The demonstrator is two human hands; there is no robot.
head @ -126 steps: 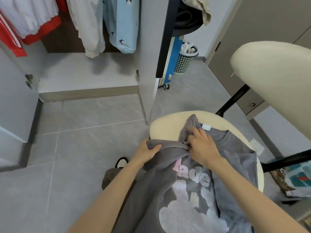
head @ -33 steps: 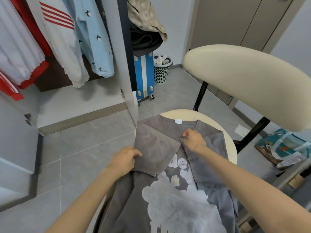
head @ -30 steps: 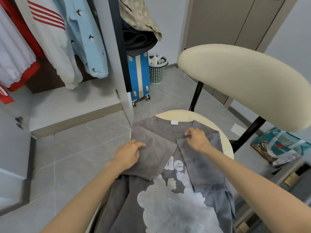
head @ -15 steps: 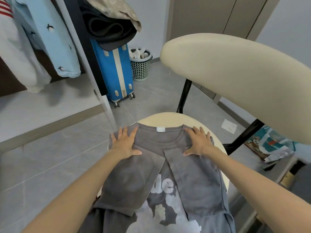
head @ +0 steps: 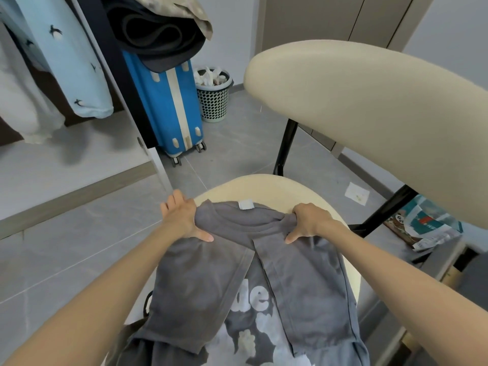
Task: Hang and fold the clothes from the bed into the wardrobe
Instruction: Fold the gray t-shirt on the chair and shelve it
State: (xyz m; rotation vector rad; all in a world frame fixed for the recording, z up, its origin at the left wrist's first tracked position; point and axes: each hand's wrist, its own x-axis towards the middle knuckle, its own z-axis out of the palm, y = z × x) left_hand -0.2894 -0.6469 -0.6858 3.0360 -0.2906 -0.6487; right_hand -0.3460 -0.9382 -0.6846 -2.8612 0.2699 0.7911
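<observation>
On the chair seat [head: 264, 187], my left hand [head: 182, 217] and right hand [head: 310, 223], flat moments ago, now grip the grey T-shirt [head: 303, 286] for folding.

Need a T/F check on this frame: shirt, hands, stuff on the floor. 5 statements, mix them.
1. The grey T-shirt lies on the chair seat. True.
2. Both of its sides are folded inward, partly covering the print. True.
3. The right hand lies flat and holds nothing. False: its fingers curl into bunched cloth at the shoulder.
4. The suitcase is red. False: it is blue with a pale stripe.
5. A perforated basket stands on the floor beside the suitcase. True.
</observation>
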